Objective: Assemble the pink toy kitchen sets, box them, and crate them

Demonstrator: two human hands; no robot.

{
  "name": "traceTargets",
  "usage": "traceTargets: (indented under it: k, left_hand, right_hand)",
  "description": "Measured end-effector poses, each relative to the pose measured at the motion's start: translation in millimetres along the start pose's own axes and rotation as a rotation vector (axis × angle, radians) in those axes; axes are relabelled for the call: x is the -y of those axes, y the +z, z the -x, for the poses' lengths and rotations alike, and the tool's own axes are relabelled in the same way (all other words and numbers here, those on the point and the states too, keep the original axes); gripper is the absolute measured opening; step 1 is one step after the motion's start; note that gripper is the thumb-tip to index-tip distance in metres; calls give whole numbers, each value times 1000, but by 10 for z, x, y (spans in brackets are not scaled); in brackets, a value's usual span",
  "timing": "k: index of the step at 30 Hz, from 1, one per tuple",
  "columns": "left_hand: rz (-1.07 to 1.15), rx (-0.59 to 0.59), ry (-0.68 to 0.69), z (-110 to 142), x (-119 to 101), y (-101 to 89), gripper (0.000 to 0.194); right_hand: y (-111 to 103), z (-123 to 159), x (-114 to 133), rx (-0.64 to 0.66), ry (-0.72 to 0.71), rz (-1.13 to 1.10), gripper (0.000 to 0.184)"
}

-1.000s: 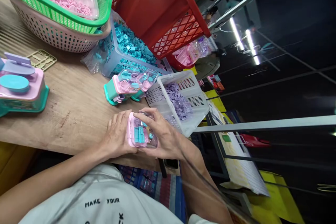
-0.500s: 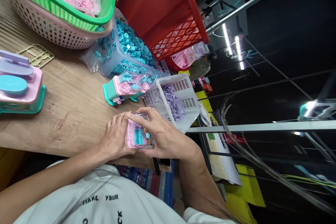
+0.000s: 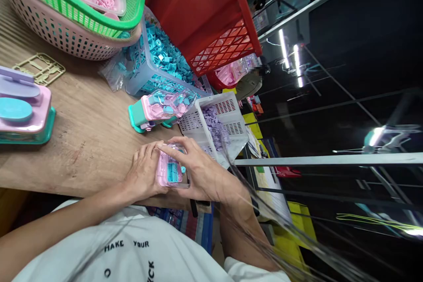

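Between my two hands, close to the table's front edge, is a small pink toy case (image 3: 163, 170) with a clear cover and turquoise pieces inside. My left hand (image 3: 142, 168) is closed on its left side, with the fingertips on the pink part. From the right, my right hand (image 3: 201, 167) wraps round the clear cover, thumb and fingers at its opposite sides. Just beyond my hands stands a similar toy (image 3: 142, 112) with a turquoise base, a pink upper part and a clear top holding small pink and turquoise pieces.
A pink and turquoise box (image 3: 39, 116) lies at the left beside a beige plastic frame (image 3: 49, 68). Farther back are a green basket (image 3: 132, 9), a clear bin (image 3: 142, 77) of turquoise parts, a red crate (image 3: 198, 13) and a white basket (image 3: 236, 128) with purple pieces.
The whole view has shifted slightly. Both hands keep the same hold on the pink toy case, and nothing on the table has visibly moved.
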State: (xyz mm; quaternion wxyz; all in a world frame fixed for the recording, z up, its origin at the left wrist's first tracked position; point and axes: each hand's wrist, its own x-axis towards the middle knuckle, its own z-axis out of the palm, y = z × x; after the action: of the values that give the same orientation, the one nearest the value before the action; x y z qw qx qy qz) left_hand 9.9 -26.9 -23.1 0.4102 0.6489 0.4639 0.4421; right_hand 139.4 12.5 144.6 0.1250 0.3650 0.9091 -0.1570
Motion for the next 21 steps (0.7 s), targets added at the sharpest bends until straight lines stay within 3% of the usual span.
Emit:
traceTargets:
  k: [3, 9, 15, 21]
  left_hand:
    - [19, 69, -10, -11, -24, -48, 108]
    - [59, 80, -14, -19, -42, -92, 108]
    - [115, 70, 13, 12, -15, -64, 121]
    - [30, 67, 2, 15, -23, -26, 109]
  right_hand:
    - [-77, -50, 107, 49, 38, 51, 91]
    - [-154, -119, 156, 105, 30, 113, 92]
    - [-13, -42, -61, -13, -112, -7, 95]
    - [148, 102, -146, -128, -89, -64, 97]
